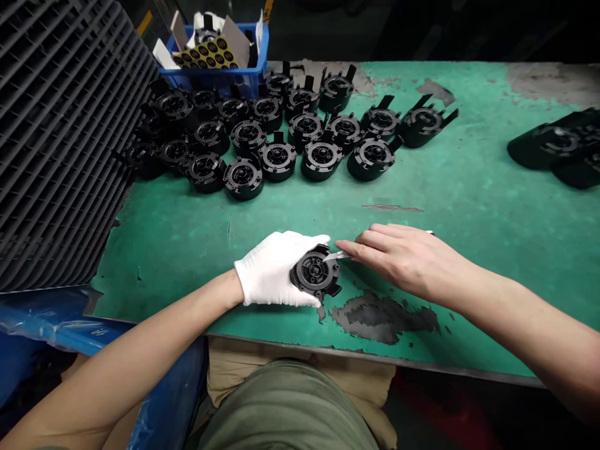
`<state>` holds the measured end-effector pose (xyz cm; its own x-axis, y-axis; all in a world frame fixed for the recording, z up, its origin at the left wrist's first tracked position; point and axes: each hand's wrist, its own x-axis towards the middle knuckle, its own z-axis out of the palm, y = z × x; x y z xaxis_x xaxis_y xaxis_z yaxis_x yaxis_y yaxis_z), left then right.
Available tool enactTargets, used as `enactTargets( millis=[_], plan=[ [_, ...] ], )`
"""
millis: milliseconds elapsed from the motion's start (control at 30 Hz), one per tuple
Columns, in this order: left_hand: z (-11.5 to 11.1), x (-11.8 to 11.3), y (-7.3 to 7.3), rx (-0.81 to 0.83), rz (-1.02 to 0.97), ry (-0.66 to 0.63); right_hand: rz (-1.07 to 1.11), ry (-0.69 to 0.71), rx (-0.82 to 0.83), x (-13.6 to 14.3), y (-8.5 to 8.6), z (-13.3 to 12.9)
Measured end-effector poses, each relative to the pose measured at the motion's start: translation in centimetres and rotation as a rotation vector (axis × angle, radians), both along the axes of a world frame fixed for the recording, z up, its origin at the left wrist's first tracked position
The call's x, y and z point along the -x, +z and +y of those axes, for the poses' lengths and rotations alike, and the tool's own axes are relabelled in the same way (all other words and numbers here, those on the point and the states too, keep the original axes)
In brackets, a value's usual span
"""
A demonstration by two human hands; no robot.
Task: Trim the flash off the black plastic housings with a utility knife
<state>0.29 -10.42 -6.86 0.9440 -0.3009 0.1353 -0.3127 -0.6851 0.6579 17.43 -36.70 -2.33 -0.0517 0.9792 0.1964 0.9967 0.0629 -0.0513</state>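
My left hand point(276, 269), in a white glove, is closed round a round black plastic part point(315, 272) with rings, small holes and tabs on its rim. The part is held face up above the near side of the table. My bare right hand point(394, 253) grips a craft knife point(338, 255) with a thin silver blade. The blade's tip is at the part's upper right, by its inner ring; whether it touches cannot be made out. Most of the knife's handle is hidden under my fingers.
Several similar black parts point(242, 177) stand in rows at the back left. Behind them is a blue bin point(225, 78) with stickers and card. A black ribbed stack point(60, 137) rises at left. More black parts point(544, 147) lie at right on the worn green table point(469, 231).
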Motion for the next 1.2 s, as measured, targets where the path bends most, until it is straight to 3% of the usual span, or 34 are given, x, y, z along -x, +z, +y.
enactTargets(
  millis=[267, 667, 1200],
  plan=[
    [-0.2, -0.1, 0.8, -0.037, 0.031, 0.022, 0.05, 0.091, 0.027, -0.9, 0.1, 0.0],
    [0.3, -2.5, 1.9, -0.063, 0.108, -0.127, 0.173, 0.197, 0.238, -4.4, 0.7, 1.3],
    [0.5, -2.5, 1.4, -0.093, 0.092, -0.144, 0.084, 0.344, 0.199, -5.3, 0.9, 3.3]
  ],
)
